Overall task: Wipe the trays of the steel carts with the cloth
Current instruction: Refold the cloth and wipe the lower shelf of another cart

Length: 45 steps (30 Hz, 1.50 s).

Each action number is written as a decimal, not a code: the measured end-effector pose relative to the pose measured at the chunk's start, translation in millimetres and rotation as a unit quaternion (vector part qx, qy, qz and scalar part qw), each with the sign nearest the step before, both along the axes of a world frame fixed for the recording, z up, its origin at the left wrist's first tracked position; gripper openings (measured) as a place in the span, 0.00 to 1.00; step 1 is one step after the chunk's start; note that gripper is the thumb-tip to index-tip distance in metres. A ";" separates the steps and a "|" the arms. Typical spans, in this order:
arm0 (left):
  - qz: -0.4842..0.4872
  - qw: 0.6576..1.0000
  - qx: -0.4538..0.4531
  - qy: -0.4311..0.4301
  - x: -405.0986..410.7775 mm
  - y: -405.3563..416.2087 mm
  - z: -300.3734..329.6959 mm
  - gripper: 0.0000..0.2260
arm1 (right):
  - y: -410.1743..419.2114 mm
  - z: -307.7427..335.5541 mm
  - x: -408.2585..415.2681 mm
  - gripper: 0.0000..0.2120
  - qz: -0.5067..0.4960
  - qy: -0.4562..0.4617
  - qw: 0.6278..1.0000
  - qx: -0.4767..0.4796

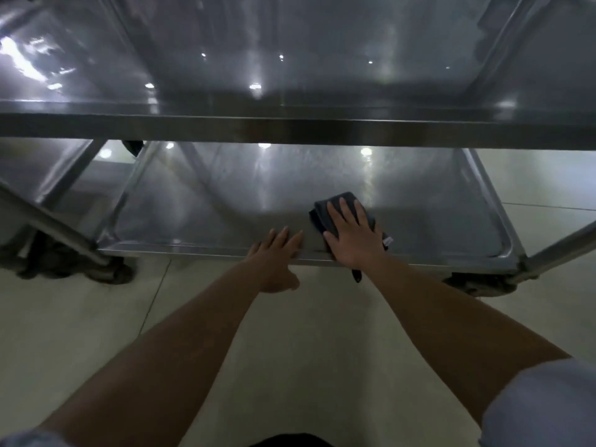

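The right hand (351,235) lies flat with straight, spread fingers on a dark cloth (342,204), pressing it onto the lower tray (225,201) of the steel cart (290,129), near the tray's front rim. Most of the cloth is hidden under the palm; a corner hangs over the rim. The left hand (277,256) rests relaxed on the same rim just beside it, fingers straight, holding nothing. The upper tray (290,75) blocks the far part of the lower one. The wheels (109,272) are dim and blurred.
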<state>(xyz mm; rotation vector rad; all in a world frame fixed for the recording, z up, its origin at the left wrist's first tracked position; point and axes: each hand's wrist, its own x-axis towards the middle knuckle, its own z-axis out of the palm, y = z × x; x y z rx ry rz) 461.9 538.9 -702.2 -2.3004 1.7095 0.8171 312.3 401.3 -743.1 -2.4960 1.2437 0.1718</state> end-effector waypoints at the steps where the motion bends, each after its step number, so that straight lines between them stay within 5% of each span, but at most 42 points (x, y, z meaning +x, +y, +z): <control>1: -0.002 1.000 -0.007 -0.013 9.9 7.8 11.0 0.47 | -0.5 1.6 -0.7 0.30 -0.001 0.002 1.000 -0.001; 4: -0.036 0.994 0.020 -0.097 44.7 36.6 44.9 0.43 | 4.9 5.1 -5.1 0.30 0.000 0.013 1.000 -0.008; 10: -0.003 0.991 0.095 -0.099 126.3 109.9 62.8 0.43 | 11.5 6.5 -2.2 0.29 -0.035 0.017 0.999 -0.015; 20: 0.137 0.978 -0.054 -0.150 207.7 165.0 -15.7 0.50 | 30.0 2.2 18.9 0.28 -0.171 0.038 0.984 -0.022; 26: 0.139 0.974 -0.143 -0.106 215.2 171.0 -42.1 0.51 | 52.0 7.7 116.5 0.31 -0.361 0.065 0.930 0.024; 28: 0.140 0.970 -0.166 -0.107 215.9 170.6 -47.6 0.52 | 68.8 14.4 163.4 0.33 -0.300 0.036 0.952 0.039; 31: 0.141 0.962 -0.192 -0.130 213.7 170.0 -57.4 0.53 | 107.5 17.3 225.6 0.31 -0.064 0.007 0.996 0.061; 34: 0.153 0.962 -0.130 -0.186 205.3 166.8 -49.6 0.50 | 136.0 14.3 253.8 0.28 0.107 0.011 0.993 0.056; 37: 0.167 0.950 -0.062 -0.258 186.9 144.7 -32.6 0.44 | 123.6 8.6 242.1 0.26 0.162 -0.001 0.987 0.012; 40: 0.161 0.960 -0.060 -0.223 169.6 124.9 -29.6 0.45 | 107.8 3.4 217.9 0.25 0.212 -0.016 0.976 -0.044; 45: 0.088 0.970 -0.125 -0.190 167.5 131.4 -44.6 0.50 | 52.6 -0.2 163.0 0.26 0.114 -0.015 0.990 -0.079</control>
